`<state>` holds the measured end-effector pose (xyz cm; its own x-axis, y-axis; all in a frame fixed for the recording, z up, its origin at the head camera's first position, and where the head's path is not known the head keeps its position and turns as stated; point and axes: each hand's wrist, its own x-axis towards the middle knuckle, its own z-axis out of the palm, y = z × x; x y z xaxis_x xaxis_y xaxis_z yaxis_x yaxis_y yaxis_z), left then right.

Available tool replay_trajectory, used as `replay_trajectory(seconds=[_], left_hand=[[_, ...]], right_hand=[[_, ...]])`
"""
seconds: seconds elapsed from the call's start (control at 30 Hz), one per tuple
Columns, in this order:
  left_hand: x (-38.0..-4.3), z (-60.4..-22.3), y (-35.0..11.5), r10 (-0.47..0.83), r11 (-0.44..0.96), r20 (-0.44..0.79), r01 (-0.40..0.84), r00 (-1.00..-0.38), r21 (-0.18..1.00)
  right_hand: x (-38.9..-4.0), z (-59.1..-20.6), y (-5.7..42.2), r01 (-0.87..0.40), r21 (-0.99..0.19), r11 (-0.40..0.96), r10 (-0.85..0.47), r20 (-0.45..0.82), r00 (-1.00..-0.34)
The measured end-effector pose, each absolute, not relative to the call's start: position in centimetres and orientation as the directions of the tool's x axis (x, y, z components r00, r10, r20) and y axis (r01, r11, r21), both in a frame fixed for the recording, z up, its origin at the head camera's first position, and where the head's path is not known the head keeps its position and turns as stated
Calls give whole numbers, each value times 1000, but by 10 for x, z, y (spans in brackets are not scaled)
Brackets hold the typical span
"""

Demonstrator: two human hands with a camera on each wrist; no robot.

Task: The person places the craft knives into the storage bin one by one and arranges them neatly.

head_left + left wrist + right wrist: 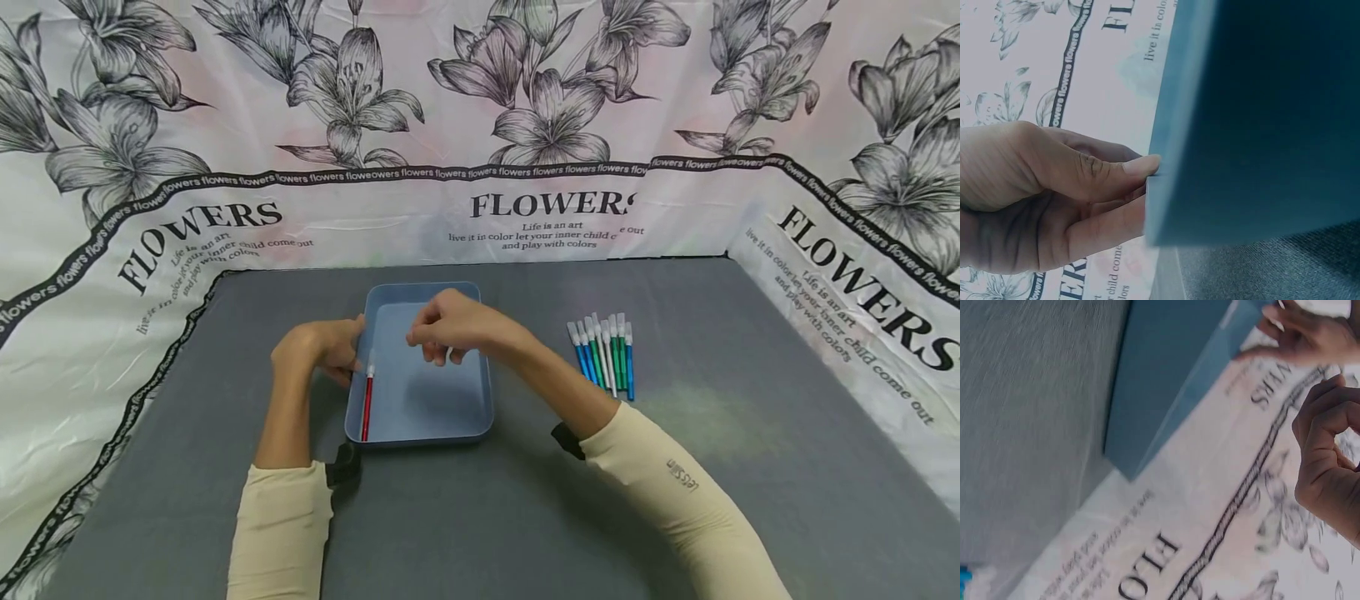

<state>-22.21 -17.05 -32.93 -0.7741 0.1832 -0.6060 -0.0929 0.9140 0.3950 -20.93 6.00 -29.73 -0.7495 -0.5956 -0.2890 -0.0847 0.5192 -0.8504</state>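
Observation:
A shallow blue tray lies on the grey table. My left hand is at its left side; in the left wrist view the thumb and fingers pinch the tray's rim. Inside, along the left wall, lies a red marker with a whitish cap pointing away from me. Over the tray's middle hovers my right hand, fingers loosely curled, nothing visible in them. The right wrist view shows this hand at the right edge, partly cut off.
Right of the tray, several blue, green and white markers lie side by side in a row, caps pointing away. The grey table ends at the back against a white flower-print cloth, which also runs along both sides.

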Motion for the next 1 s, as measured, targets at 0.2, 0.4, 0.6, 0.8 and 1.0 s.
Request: replay_trajectory(seconds=[0.2,0.4,0.6,0.8,1.0], left_hand=[[-220,-330,-171,199,905,-594,-86,-780,416],[-219,-330,-171,219,895,-586,-78,-780,439],[-218,-331,-172,223,891,-583,-79,-781,446],[-219,-331,-173,207,901,-597,-86,-775,425],[-220,-330,-172,206,894,-604,-103,-770,436]], right_hand=[[-209,-289,93,-82,-860,503,-561,-254,-788],[-211,-286,131,-84,-855,512,-508,-223,-832],[-217,-288,169,-102,-813,573,-448,-206,-870],[-220,-295,200,-64,-766,640,-367,-231,-901],[-222,-305,220,-27,-726,687,-330,-279,-902]])
